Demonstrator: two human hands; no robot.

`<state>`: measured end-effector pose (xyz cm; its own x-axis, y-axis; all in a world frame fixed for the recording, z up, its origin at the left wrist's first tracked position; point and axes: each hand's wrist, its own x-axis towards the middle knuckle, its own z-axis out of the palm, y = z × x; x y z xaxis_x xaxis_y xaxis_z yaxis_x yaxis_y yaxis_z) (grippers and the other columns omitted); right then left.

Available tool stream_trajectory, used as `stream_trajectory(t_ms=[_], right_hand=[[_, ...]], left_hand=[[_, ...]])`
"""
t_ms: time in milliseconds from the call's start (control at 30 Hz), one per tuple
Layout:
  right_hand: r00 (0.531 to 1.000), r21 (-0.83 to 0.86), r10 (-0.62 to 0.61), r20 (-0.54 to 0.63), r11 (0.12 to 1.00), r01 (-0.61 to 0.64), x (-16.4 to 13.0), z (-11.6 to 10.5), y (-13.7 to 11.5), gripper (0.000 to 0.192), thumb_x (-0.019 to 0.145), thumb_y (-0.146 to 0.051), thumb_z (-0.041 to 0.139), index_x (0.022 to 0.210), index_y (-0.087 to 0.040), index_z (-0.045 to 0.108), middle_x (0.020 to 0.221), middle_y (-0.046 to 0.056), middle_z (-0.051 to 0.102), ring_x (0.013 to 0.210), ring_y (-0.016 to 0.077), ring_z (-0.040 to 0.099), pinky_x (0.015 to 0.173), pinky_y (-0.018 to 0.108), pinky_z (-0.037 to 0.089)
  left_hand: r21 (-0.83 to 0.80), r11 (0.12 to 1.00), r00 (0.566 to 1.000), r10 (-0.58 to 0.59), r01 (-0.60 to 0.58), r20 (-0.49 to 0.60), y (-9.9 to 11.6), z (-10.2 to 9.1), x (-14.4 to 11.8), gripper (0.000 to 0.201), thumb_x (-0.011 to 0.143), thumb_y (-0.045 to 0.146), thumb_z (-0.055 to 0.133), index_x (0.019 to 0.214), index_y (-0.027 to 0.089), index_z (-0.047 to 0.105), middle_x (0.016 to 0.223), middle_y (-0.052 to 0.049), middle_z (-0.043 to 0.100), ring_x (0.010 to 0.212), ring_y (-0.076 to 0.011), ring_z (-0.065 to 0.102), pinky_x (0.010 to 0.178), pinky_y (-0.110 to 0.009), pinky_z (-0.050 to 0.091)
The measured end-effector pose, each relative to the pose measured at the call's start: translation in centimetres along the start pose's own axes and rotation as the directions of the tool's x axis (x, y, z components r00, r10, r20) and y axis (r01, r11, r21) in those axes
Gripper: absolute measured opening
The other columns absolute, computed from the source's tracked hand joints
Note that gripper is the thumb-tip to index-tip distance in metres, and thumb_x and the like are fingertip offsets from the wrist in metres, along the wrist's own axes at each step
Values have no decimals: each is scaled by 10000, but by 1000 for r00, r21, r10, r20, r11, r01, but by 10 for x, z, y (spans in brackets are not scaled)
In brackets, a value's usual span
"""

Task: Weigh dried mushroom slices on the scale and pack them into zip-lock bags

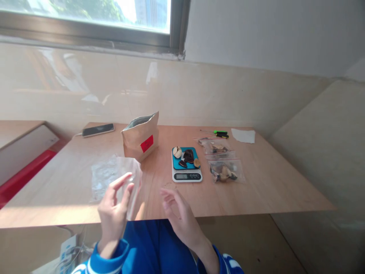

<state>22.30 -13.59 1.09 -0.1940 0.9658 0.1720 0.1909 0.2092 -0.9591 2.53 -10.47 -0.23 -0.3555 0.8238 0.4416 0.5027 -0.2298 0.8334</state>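
Bag [136, 180] up, pieces [188, 156] on scale [187, 172]

I see the left hand [112, 207] pinching the clear bag near the bench [262, 194] edge; the right hand [182, 219] hangs free, thumb and fingers apart. Pieces lie on the scale's blue top. Likely bag-readying; next, I'd judge, wants both hands opening its mouth.

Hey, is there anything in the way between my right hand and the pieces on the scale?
Nothing visible blocks it: between your right hand and the pieces lie only tabletop, some crumbs and the front of the scale.
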Motion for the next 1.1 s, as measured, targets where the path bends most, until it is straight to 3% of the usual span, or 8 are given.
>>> stream_trajectory(t_ms=[133, 300, 400, 533, 633, 767, 967, 1100], right_hand=[[996, 337, 82, -25, 939, -69, 15, 22, -9, 349, 920, -395, 552, 1227, -229, 530, 1143, 74, 662, 988, 177, 657, 881, 323, 532], [982, 505, 178, -69, 855, -119, 19, 16, -9, 286, 890, -453, 580, 1034, -208, 608, 1053, 76, 711, 964, 193, 688, 863, 321, 546], [981, 458, 189, -30, 875, -155, 20, 5, -5, 318, 881, -470, 584, 1041, -197, 623, 1044, 88, 719, 970, 215, 695, 869, 351, 550], [975, 321, 207, -74, 931, -174, 28, -26, 11, 383, 877, -524, 557, 1047, -189, 631, 976, 105, 737, 908, 245, 715, 835, 396, 560], [998, 43, 59, -9, 997, -58, 47, -62, 30, 408, 908, -520, 502, 1137, -206, 627, 1176, 123, 686, 1124, 255, 639, 995, 438, 477], [959, -504, -204, -197, 860, 79, 92, -102, 66, 559, 878, -550, 517, 1290, -174, 557, 1444, 168, 474, 1369, 295, 405, 1142, 503, 294], [996, -785, -44, -76, 619, -33, 138, -103, 111, 866, 769, -622, 621, 1451, -147, 378, 1518, 197, 357, 1432, 381, 258, 1121, 569, 285], [992, -790, -97, -82, 613, -5, 140, -95, 120, 711, 824, -514, 609, 1388, -111, 453, 1456, 213, 436, 1367, 359, 375, 1088, 518, 351]], left_hand=[[-246, 963, 933, 190, -115, 307, 34, 14, -31, 413, 944, 280, 432, 1351, 257, 500, 1335, -81, 591, 1223, -216, 565, 1024, -383, 478], [-280, 941, 930, 262, -188, 258, 38, 25, -33, 569, 851, 171, 602, 1384, 316, 461, 1488, -76, 435, 1270, -228, 533, 975, -344, 527], [-196, 939, 913, 325, -282, 245, 31, 26, -25, 411, 846, 149, 609, 1226, 307, 621, 1270, -43, 634, 1135, -195, 626, 930, -316, 541], [-110, 976, 982, 188, -186, 4, 22, 22, -10, 177, 848, 182, 619, 980, 244, 718, 987, -21, 721, 930, -164, 670, 836, -296, 533], [-137, 984, 993, 104, -111, -57, 18, 19, 2, 124, 827, 236, 657, 931, 212, 719, 939, -31, 719, 900, -175, 660, 823, -321, 520], [-107, 986, 992, 121, -124, -36, 19, 20, 11, 155, 832, 282, 654, 959, 218, 715, 996, -41, 697, 969, -187, 644, 866, -343, 498], [30, 985, 982, 170, -168, -88, 27, 26, 11, 192, 857, 298, 626, 1025, 236, 697, 1095, -50, 641, 1103, -200, 587, 955, -381, 463], [74, 974, 969, 221, -214, -109, 29, 30, 11, 185, 860, 295, 620, 1019, 232, 690, 1137, -61, 631, 1145, -213, 567, 1013, -428, 433]])
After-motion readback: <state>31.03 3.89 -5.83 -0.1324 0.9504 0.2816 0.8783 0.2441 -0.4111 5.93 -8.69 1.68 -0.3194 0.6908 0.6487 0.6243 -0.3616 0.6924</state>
